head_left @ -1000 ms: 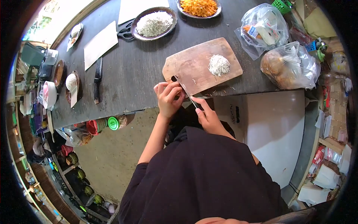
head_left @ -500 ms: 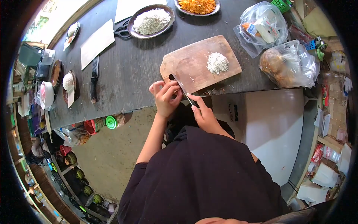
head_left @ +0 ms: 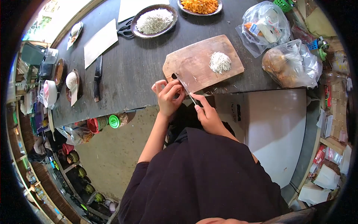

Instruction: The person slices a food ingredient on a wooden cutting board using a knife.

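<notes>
A wooden cutting board [head_left: 190, 61] lies at the front edge of the dark table. On its right part sits a small heap of thin white shreds [head_left: 220, 62]. My right hand [head_left: 207, 116] is closed around the handle of a knife [head_left: 186, 86], whose narrow blade slants up and left over the board's near edge. Beside the blade, at the board's handle end, my left hand [head_left: 168, 98] has its fingers curled together. Whatever those fingers pinch, if anything, is hidden. A few stray shreds lie near the blade.
A plate of white shreds [head_left: 156, 21] and a plate of orange pieces [head_left: 201, 6] stand at the back. Plastic bags [head_left: 292, 63] crowd the right. To the left lie a black-handled grater [head_left: 97, 80], a paper sheet [head_left: 100, 42] and a white bowl [head_left: 49, 94].
The whole view has shifted slightly, so the table and its things sit a little further right. Both hands and the knife keep nearly the same pose at the board.
</notes>
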`<state>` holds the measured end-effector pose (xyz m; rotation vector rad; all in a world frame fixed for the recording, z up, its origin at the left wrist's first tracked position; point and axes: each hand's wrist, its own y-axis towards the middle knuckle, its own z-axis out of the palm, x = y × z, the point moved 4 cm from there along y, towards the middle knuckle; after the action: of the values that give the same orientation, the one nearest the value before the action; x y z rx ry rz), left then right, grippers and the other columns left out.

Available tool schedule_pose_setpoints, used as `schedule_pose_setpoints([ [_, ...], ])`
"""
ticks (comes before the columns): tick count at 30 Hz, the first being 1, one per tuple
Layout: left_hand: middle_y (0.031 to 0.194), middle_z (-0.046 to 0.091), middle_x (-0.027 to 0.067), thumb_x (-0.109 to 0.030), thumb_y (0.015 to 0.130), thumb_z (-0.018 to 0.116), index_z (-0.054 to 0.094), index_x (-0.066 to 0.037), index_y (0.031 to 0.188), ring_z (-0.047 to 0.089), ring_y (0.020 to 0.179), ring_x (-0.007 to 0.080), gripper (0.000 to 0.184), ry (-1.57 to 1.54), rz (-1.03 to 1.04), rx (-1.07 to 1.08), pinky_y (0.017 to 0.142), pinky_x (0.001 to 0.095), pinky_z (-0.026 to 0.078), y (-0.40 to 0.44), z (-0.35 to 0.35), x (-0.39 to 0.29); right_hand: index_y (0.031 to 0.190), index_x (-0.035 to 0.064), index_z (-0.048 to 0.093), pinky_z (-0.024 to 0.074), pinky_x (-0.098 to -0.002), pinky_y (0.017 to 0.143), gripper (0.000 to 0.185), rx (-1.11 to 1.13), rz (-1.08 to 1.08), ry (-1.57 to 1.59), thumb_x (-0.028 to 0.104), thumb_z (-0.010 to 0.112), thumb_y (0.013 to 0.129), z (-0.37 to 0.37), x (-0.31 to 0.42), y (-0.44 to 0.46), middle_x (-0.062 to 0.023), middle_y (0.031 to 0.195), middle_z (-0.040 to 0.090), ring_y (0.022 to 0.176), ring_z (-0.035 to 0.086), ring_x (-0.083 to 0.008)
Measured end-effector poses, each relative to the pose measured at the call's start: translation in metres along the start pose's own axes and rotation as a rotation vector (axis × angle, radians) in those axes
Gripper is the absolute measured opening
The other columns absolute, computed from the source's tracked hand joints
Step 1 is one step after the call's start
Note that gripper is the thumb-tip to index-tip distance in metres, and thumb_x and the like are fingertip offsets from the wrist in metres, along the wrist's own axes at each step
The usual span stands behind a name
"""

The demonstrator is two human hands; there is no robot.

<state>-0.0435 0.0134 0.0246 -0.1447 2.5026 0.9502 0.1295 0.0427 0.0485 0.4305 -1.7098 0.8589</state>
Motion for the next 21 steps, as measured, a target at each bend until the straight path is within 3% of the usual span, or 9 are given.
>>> schedule_pose_setpoints([
  [6, 0.098, 0.071, -0.0081, -0.015, 0.065, 0.08, 0.068, -0.017, 0.08, 0.051, 0.092, 0.021, 0.019, 0.0, -0.003, -0.007, 0.088, 0.0377, 0.032, -0.002, 0.002, 0.002, 0.143, 0.0101, 0.042, 0.0457, -0.0419, 0.098, 0.041, -0.047, -0.108, -0.051, 0.012, 0.044, 0.102, 0.003, -0.008, 0.003, -0.0231, 0.133, 0.057, 0.123, 0.053, -0.0439],
  [10, 0.097, 0.071, -0.0085, -0.015, 0.064, 0.08, 0.068, -0.017, 0.079, 0.051, 0.092, 0.021, 0.019, 0.0, 0.001, -0.013, 0.088, 0.0378, 0.032, -0.001, 0.001, 0.001, 0.143, 0.0101, 0.043, 0.0456, -0.0429, 0.098, 0.041, -0.039, -0.031, -0.051, 0.011, 0.045, 0.102, 0.006, -0.006, 0.003, -0.023, 0.133, 0.057, 0.122, 0.052, -0.0446],
  [16, 0.094, 0.072, -0.0072, -0.008, 0.063, 0.08, 0.069, -0.016, 0.077, 0.051, 0.089, 0.0201, 0.02, 0.0, -0.003, -0.021, 0.087, 0.0364, 0.032, 0.004, -0.003, -0.005, 0.143, 0.0123, 0.042, 0.0503, -0.0428, 0.081, 0.041, -0.028, -0.036, -0.069, 0.011, 0.045, 0.101, 0.006, -0.001, 0.015, -0.0231, 0.124, 0.061, 0.103, 0.062, -0.0459],
  [18, 0.093, 0.072, -0.0075, -0.009, 0.064, 0.081, 0.069, -0.017, 0.077, 0.051, 0.088, 0.0195, 0.019, 0.005, 0.003, -0.033, 0.087, 0.036, 0.031, 0.004, -0.003, -0.005, 0.143, 0.0133, 0.042, 0.0499, -0.0407, 0.073, 0.042, -0.091, -0.197, -0.103, 0.011, 0.046, 0.101, 0.006, -0.006, 0.016, -0.0225, 0.12, 0.063, 0.091, 0.065, -0.0448],
  [21, 0.092, 0.071, -0.0078, -0.009, 0.066, 0.081, 0.07, -0.017, 0.079, 0.051, 0.087, 0.0187, 0.018, 0.003, -0.006, -0.045, 0.087, 0.036, 0.031, 0.005, -0.003, -0.006, 0.142, 0.0129, 0.042, 0.05, -0.0399, 0.074, 0.041, -0.104, -0.103, -0.112, 0.011, 0.045, 0.101, -0.002, -0.009, 0.008, -0.0223, 0.122, 0.062, 0.093, 0.066, -0.0438],
])
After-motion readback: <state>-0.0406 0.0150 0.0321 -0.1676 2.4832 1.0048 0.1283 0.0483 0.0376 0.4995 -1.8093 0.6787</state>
